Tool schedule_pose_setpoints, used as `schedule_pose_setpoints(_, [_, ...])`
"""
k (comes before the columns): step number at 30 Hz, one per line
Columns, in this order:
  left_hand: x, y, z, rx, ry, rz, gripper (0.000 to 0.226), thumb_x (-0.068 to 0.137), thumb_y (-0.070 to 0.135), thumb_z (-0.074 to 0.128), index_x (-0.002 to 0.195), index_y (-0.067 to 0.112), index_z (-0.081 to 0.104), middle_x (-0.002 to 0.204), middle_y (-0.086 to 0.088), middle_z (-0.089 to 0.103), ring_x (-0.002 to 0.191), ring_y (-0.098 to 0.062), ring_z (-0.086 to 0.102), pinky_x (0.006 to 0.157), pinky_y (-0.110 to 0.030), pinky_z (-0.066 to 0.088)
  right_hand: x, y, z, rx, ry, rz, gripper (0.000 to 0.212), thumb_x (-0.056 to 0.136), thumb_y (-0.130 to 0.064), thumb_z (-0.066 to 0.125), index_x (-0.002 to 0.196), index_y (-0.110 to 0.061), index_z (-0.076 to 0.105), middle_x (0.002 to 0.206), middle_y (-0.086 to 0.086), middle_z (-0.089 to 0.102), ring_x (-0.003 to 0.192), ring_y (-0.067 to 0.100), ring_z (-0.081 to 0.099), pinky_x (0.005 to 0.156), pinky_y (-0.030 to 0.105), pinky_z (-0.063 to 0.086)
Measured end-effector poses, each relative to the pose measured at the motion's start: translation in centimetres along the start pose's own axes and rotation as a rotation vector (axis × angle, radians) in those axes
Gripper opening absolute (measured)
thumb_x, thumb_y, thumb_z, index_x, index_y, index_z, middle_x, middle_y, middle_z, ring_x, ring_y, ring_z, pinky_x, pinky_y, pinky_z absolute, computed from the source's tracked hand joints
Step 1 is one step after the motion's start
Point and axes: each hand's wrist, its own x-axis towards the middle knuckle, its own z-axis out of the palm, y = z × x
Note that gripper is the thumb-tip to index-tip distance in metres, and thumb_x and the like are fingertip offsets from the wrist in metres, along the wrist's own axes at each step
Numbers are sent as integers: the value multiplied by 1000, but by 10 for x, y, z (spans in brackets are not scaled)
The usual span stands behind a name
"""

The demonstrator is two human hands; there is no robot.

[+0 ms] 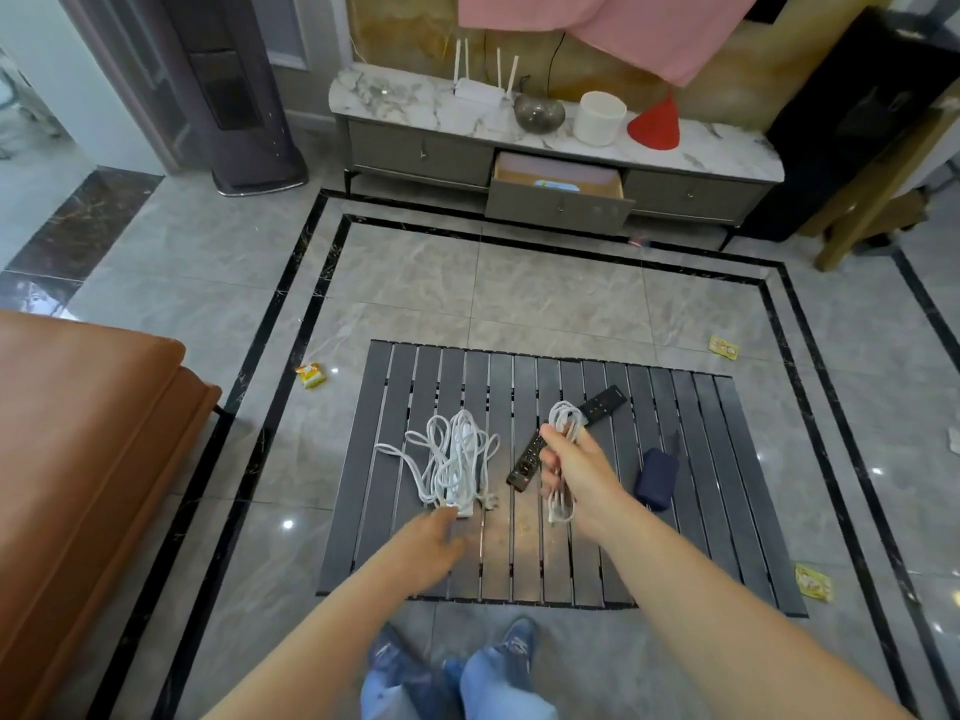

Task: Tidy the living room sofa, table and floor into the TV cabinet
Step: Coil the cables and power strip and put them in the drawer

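My right hand (569,472) grips a small coiled white cable (563,420) above the dark slatted table (701,485). My left hand (431,545) reaches over the table's near side, its blurred fingers at the end of a white power strip with a tangled cord (452,459). Two black remotes lie on the table: one (525,462) just left of my right hand, the other (605,400) behind it. A dark blue pouch (657,478) lies to the right. The TV cabinet (421,153) stands at the far wall with its middle drawer (558,194) pulled open.
An orange leather sofa (78,459) fills the left. Yellow wrappers lie on the tiled floor at the left (310,375), the right (723,347) and the near right (813,582). On the cabinet stand a router (480,88), a glass bowl (539,112), a white pot (600,118) and a red cone (655,124).
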Motion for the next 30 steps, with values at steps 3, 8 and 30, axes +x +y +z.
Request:
schedule_pose_setpoints(3, [30,-31,0,-86,8,-80,46,102,27,47,146,18,43,147,-5,50,133,-22,49,105,-26,38,26,14,2,-30,-43,114,18,96,-28,63,91,-19,48,56,-6,41,42,9,30,43,24,31])
schedule_pose_setpoints(8, [89,-66,3,-178,58,-158,37,101,26,47,136,19,54,135,-5,60,121,-23,58,90,-23,43,81,77,17,-203,53,251,34,87,-28,73,112,-6,61,50,-6,48,41,9,33,41,23,30])
schedule_pose_setpoints(30, [307,-160,32,-885,199,-361,102,39,83,77,119,21,64,114,0,70,108,-21,64,96,-40,51,286,189,31,-457,221,284,107,50,-87,68,135,-24,50,111,6,62,78,19,51,76,36,49])
